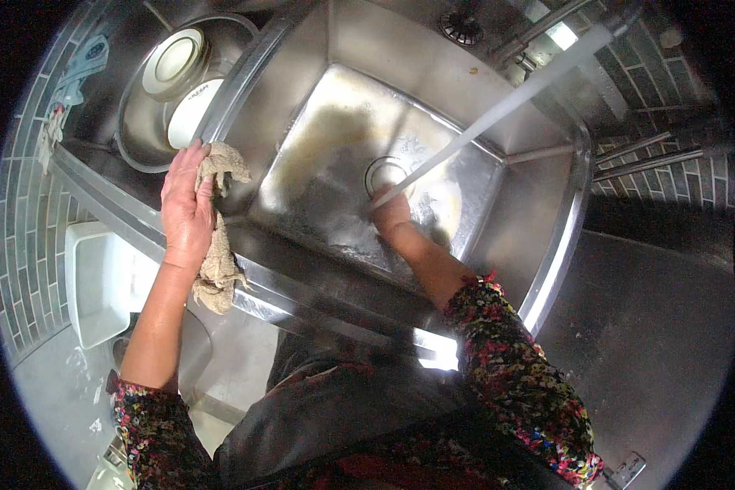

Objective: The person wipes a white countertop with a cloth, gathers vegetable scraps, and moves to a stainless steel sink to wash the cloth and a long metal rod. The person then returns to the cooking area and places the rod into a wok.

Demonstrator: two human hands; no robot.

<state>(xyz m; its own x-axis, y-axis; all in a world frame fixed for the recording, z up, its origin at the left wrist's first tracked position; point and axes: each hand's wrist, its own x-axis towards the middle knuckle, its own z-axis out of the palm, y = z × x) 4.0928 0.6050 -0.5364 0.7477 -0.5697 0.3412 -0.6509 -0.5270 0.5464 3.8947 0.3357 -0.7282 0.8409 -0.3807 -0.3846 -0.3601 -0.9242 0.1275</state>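
My left hand (187, 199) is at the corner where the steel sink's divider meets its front rim. Its thumb presses against a damp beige cloth (219, 260), which drapes over the front edge. Deep in the steel sink basin (355, 116), my right hand (393, 208) reaches down at the drain (387, 170). A stream of water (496, 119) from the upper right lands on or right by that hand. Its fingers are mostly hidden by water and glare, so whether they hold anything is unclear.
Left of the divider, a round metal basin (133, 131) holds white bowls (174, 64). Blue and pale cloths (82, 67) hang by the tiled wall. Below the rim at left stands a white plastic tub (98, 285). A black strainer (461, 29) sits behind the sink.
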